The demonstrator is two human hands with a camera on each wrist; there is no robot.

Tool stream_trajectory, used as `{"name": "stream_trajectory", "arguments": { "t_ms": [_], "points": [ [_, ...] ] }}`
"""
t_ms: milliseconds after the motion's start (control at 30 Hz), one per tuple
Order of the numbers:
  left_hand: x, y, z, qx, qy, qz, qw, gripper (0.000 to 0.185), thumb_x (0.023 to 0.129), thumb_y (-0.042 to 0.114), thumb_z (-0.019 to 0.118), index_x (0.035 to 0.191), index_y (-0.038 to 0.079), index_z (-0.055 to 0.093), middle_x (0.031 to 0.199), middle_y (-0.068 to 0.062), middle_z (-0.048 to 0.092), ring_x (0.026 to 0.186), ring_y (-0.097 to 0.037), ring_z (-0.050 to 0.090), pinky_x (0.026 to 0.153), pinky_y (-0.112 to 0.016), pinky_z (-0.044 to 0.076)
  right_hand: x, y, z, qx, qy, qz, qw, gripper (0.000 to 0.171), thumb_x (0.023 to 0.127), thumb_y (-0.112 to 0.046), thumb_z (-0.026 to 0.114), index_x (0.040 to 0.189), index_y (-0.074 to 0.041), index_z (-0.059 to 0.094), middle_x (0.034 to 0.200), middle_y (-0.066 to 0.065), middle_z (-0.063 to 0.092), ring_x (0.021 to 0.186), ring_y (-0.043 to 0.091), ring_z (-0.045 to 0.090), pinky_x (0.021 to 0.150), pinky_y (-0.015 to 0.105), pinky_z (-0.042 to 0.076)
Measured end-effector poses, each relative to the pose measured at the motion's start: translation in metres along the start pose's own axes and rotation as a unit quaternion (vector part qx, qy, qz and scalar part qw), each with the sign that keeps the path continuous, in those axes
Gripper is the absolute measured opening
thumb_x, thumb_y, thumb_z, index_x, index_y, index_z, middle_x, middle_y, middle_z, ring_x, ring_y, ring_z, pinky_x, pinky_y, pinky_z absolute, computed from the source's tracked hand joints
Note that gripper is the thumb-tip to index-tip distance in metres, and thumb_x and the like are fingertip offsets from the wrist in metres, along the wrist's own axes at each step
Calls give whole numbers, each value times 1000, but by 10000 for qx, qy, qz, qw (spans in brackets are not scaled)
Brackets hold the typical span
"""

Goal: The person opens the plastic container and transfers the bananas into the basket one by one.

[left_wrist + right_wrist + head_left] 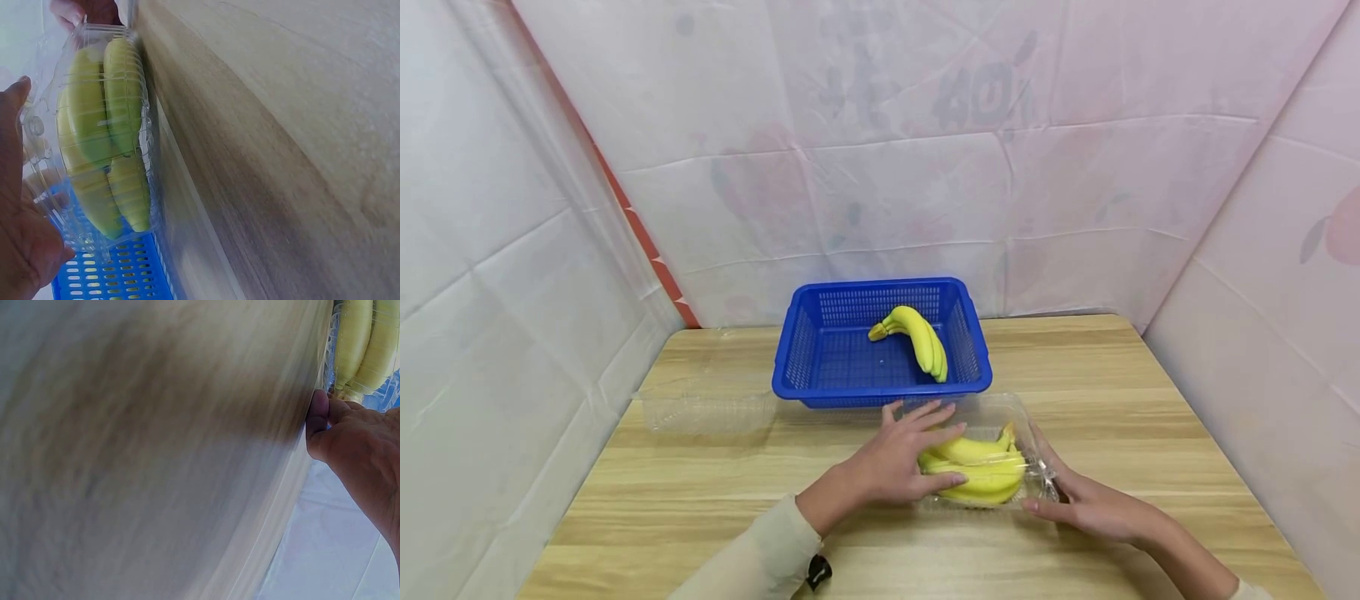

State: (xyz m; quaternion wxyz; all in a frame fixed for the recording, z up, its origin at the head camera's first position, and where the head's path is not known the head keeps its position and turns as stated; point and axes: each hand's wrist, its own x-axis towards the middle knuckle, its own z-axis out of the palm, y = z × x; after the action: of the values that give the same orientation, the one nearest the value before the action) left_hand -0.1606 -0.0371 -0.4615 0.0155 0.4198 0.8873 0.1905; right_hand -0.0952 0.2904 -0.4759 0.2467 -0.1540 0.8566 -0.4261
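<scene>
A second clear plastic container [707, 406] lies at the far left of the wooden table [700, 500], well apart from your hands and touched by neither. Next comes your left hand [898, 458], laid from above on the clear clamshell box [992, 417] that stands just in front of the blue plastic basket [820, 392]; the hand appears to be there to steady or press down the lid, with its fingers [936, 414] straight and spread rather than curled, some over the top and the lowest one along the near side. In the left wrist view the palm [19, 250] sits against the ribbed transparent wall [94, 62], through which the fruit shows. Inside the box lies a bunch of bananas [977, 471], flat on its side, which seems to suit the shallow shell. A second banana bunch [917, 337] rests in the right part of the basket, stem toward the centre. At the right, your right hand [1090, 504] meets the box's right end low at the table surface, seemingly bracing it against the push of the other hand; its fingers [1037, 502] reach toward the edge, and the right wrist view shows a fingertip [319, 406] pressed at the tabletop beside the plastic. Whether that hand pinches the rim or merely touches it cannot be told.
</scene>
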Motion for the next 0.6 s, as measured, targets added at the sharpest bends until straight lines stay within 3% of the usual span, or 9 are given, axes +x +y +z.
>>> {"name": "stream_trajectory", "arguments": {
  "t_ms": [67, 200, 300, 533, 600],
  "points": [
    [0, 0, -1, -135, 16, -29, 9999, 69, 102, 66, 58, 162, 32, 48, 175, 5, 34, 165, -25, 32, 124, -78, 25, 0, 0, 1, 80, 30, -38, 10000, 106, 109, -35, 60, 165, -36, -30, 178, 22, -20, 161, 54, -4, 119, 77, 11],
    [-1, -3, -5, -596, -111, -193, 9980, 68, 103, 66, 56, 163, 35, 44, 175, 6, 34, 166, -24, 29, 125, -79, 19, -2, 1, 0, 92, 146, -138, 9998, 109, 107, -32, 64, 166, -35, -27, 176, 27, -18, 160, 59, -6, 116, 79, 7],
    [-1, -5, -7, -796, -217, -240, 9963, 69, 103, 68, 55, 164, 37, 42, 176, 5, 34, 167, -23, 27, 126, -79, 16, -2, 2, 0, -23, 189, -155, 9997, 109, 106, -32, 65, 167, -34, -25, 177, 26, -16, 160, 58, -4, 117, 76, 10],
    [-1, -6, -7, -669, -192, -94, 9975, 73, 100, 67, 61, 163, 34, 44, 176, 2, 35, 167, -24, 27, 125, -81, 17, -2, 1, -2, -58, 95, -88, 9999, 106, 107, -33, 64, 168, -34, -24, 178, 21, -18, 160, 53, -3, 120, 66, 16],
    [-2, -5, -7, -564, -208, -92, 9982, 75, 98, 69, 62, 163, 35, 44, 176, 3, 34, 167, -24, 27, 125, -81, 18, -1, 1, -1, -126, 140, -81, 9998, 107, 107, -34, 64, 168, -34, -24, 179, 19, -17, 161, 52, -2, 124, 58, 20]
  ]
}}
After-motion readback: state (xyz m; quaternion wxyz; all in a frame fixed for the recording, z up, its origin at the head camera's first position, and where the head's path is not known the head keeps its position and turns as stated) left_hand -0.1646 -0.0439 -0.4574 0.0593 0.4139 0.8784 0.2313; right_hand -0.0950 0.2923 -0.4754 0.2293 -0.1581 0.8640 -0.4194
